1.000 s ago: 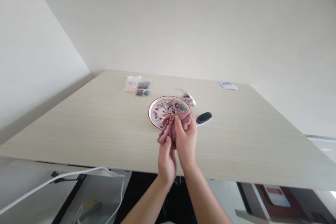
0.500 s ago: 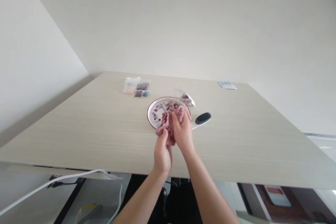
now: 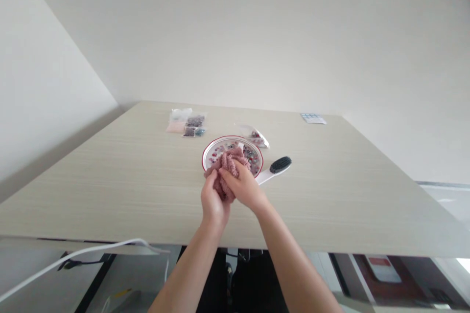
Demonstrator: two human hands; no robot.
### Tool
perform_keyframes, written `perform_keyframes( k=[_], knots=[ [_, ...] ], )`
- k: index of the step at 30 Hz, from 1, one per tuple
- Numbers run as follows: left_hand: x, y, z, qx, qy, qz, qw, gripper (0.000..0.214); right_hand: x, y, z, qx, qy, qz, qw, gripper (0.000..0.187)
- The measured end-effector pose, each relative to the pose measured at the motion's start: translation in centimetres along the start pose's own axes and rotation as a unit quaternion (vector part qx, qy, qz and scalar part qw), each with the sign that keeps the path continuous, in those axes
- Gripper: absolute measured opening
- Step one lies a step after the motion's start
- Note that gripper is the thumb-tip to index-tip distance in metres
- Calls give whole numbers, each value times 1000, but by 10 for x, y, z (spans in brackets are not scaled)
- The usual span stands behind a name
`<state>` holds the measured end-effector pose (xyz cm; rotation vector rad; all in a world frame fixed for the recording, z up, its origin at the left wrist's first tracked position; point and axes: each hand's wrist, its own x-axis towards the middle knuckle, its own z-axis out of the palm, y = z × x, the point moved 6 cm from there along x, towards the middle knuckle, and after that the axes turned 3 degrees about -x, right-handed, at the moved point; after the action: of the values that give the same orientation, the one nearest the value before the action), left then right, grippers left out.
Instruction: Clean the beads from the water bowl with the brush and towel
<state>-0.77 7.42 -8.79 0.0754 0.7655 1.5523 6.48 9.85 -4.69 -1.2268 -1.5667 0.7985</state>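
Observation:
A bunched pink cloth [image 3: 224, 176] is gripped between my two hands above the near side of a white plate. My left hand [image 3: 215, 201] is closed on its lower left part, thumb on top. From the right, my right hand [image 3: 244, 183] presses its fingers into the folds. Behind the cloth, the red-rimmed plate [image 3: 203, 156] holds many small beads [image 3: 254, 155] in red, pink, grey and dark shades. Part of the plate and whatever lies inside the cloth are hidden. Just right of my right hand lies a white-handled brush [image 3: 280, 165] with dark bristles facing up.
Small clear bags [image 3: 179, 121] of pink, dark and blue bits lie at the back left. Another clear bag [image 3: 259, 138] with red beads touches or nearly touches the plate's far side. A blue-and-white packet [image 3: 313, 118] sits back right. A white cable [image 3: 110, 244] hangs by the table's front edge.
Both hands and the cloth have shifted left across the plate, uncovering beads on its right side. The cloth is gathered more tightly. The whole view has also shifted slightly.

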Motion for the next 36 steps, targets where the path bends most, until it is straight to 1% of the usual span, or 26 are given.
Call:
perform_keyframes(
  k=[1, 4, 5, 6, 9, 10, 11, 12, 14, 15, 17, 18, 19, 20, 21, 24, 26, 28, 30, 33, 36],
  knots=[
    [-1, -2, 1, -2, -6, -2, 1000, 23, 2, 3, -3, -3, 18, 14, 1000, 11],
    [-3, -8, 6, -8, -32, 3, 999, 25, 5, 10, -18, -22, 128, 54, 990, 14],
    [-3, -8, 7, -8, -31, 7, 999, 25, 4, 10, -19, -20, 138, 56, 989, 14],
    [-2, -8, 6, -7, -21, 11, 1000, 25, 2, 10, -16, -11, 123, 51, 991, 14],
    [6, -4, 0, -21, 22, 1, 1000, 26, -9, 9, -2, 59, 8, 36, 998, 16],
    [9, -2, -1, -31, 31, -8, 999, 26, -15, 11, 0, 87, -12, 39, 995, 18],
    [13, -1, -3, -40, 32, -18, 999, 27, -21, 14, 1, 112, -17, 47, 992, 20],
    [15, 0, -4, -48, 33, -25, 998, 27, -26, 19, -1, 141, -9, 60, 988, 24],
    [19, 0, -7, -56, 41, -40, 997, 27, -33, 29, -3, 222, 11, 96, 970, 38],
    [19, -1, -8, -57, 49, -53, 996, 27, -36, 34, -3, 275, 21, 120, 954, 47],
    [19, -5, -10, -55, 62, -78, 994, 26, -40, 43, -2, 382, 48, 167, 908, 62],
    [19, -6, -10, -55, 64, -82, 993, 26, -41, 45, -1, 421, 67, 185, 885, 65],
    [19, -5, -9, -59, 60, -77, 993, 25, -42, 47, -2, 444, 91, 197, 870, 64],
    [19, -4, -7, -65, 51, -64, 994, 25, -43, 48, -3, 451, 115, 203, 862, 61],
    [19, -3, -5, -72, 39, -49, 995, 25, -44, 48, -4, 446, 133, 204, 861, 56],
    [19, 0, 2, -77, 17, -28, 996, 29, -48, 42, -3, 383, 147, 211, 887, 38],
    [17, -4, 4, -62, 27, -50, 996, 28, -51, 38, -2, 331, 155, 227, 903, 29],
    [13, -11, 5, -43, 30, -78, 996, 26, -54, 36, -3, 296, 182, 242, 906, 24],
    [8, -18, 8, -29, 7, -86, 996, 27, -52, 33, -4, 298, 206, 243, 900, 21],
    [-2, -24, 12, -28, -37, -63, 997, 30, -47, 29, -3, 355, 228, 225, 878, 18],
    [-8, -24, 11, -37, -37, -46, 998, 30, -46, 28, -3, 414, 242, 213, 851, 16]
  ],
)
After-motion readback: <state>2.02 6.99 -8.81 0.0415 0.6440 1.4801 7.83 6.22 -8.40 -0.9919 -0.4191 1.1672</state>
